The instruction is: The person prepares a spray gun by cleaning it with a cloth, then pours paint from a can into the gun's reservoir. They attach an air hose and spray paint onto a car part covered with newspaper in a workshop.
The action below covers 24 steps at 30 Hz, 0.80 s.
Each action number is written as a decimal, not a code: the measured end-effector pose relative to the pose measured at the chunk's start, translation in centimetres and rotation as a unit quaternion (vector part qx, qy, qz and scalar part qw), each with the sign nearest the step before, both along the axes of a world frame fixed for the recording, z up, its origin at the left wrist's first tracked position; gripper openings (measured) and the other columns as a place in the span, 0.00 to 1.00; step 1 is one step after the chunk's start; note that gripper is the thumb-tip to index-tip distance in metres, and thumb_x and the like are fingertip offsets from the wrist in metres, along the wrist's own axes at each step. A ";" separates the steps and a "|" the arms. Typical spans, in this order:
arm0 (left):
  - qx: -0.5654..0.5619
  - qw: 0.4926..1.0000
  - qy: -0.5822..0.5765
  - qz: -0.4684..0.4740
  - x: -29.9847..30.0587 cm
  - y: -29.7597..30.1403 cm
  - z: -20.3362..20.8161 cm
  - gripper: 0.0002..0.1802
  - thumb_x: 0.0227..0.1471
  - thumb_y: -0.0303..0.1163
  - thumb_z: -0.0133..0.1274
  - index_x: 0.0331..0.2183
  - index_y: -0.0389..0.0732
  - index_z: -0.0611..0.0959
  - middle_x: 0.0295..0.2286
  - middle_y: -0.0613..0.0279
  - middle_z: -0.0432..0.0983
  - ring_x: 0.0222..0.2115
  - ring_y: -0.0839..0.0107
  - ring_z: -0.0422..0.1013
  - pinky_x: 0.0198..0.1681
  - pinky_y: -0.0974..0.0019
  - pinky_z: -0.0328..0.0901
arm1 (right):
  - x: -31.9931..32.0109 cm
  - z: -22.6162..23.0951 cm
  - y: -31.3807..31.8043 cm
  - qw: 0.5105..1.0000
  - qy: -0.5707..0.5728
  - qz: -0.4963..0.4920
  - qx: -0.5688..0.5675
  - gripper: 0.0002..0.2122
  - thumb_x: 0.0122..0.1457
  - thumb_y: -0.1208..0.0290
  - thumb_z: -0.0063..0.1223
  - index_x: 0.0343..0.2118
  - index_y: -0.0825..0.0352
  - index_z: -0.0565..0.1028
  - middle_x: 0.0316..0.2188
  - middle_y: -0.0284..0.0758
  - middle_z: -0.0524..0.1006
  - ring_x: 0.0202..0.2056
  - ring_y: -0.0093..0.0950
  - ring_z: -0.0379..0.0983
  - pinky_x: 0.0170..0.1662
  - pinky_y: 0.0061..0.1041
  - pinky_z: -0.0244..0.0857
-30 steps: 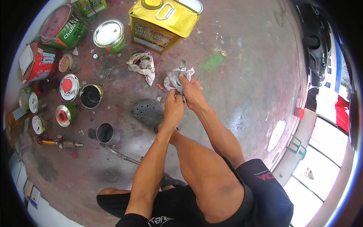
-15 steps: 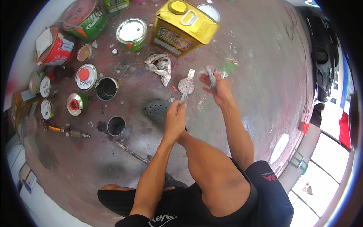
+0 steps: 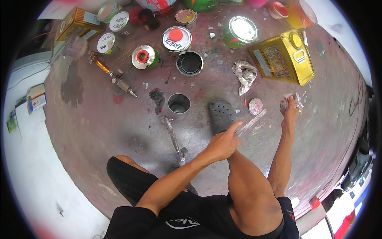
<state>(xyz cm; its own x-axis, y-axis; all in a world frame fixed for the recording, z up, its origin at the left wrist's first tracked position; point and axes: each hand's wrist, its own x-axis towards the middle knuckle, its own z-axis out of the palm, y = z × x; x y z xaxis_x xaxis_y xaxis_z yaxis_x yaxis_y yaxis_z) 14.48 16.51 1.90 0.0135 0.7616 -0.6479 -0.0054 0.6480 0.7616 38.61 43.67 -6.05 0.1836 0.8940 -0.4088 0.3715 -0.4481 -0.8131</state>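
My left hand, over the front of my dark clog, is closed on a flat metal strip that points up to the right; the hand is slightly smeared by motion. Beyond the strip a small round speckled lid lies on the floor. Further right, my right hand grips a crumpled, stained rag low near the floor, its fingers partly hidden. Another crumpled rag lies beside the large yellow metal can, apart from both hands.
An open dark cup stands left of my clog, with a slim metal tool near it. Behind are an open can of black, a red-capped can and a green can. An orange-and-metal air tool lies left.
The view has swung left, so the cans sit further right in the picture. My hands are further apart; the right has carried its rag away from the metal strip, which now tilts more.
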 end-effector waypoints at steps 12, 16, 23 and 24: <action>0.105 0.978 -0.095 0.151 -12.9 -12.2 9.0 0.25 0.72 0.20 0.43 0.67 0.36 0.72 0.60 0.46 0.78 0.45 0.63 0.84 0.52 0.61 0.78 | -16.4 -1.1 -9.0 0.845 -0.170 0.407 0.303 0.46 0.51 0.56 0.82 0.69 0.74 0.69 0.62 0.55 0.77 0.64 0.51 0.74 0.67 0.48 0.66; 0.195 0.947 0.026 0.253 -15.3 -14.2 9.5 0.28 0.70 0.30 0.54 0.67 0.35 0.71 0.61 0.44 0.77 0.48 0.61 0.83 0.54 0.59 0.75 | -27.2 0.6 -8.8 0.806 -0.128 0.484 0.314 0.64 0.44 0.48 0.85 0.77 0.73 0.54 0.73 0.54 0.66 0.70 0.51 0.66 0.72 0.50 0.58; 0.204 0.899 0.252 0.295 -17.6 -16.4 7.9 0.36 0.62 0.29 0.68 0.66 0.37 0.71 0.62 0.48 0.76 0.54 0.63 0.79 0.61 0.60 0.71 | -33.3 -1.1 -8.3 0.773 -0.112 0.544 0.306 0.64 0.41 0.48 0.85 0.77 0.73 0.54 0.66 0.52 0.73 0.66 0.52 0.69 0.69 0.49 0.61; 0.183 0.892 0.274 0.310 -17.3 -16.9 6.8 0.36 0.63 0.32 0.69 0.66 0.37 0.71 0.62 0.48 0.77 0.54 0.64 0.79 0.59 0.61 0.72 | -33.4 -1.5 -8.1 0.775 -0.111 0.544 0.301 0.63 0.41 0.50 0.85 0.76 0.73 0.55 0.64 0.52 0.74 0.65 0.51 0.70 0.68 0.49 0.61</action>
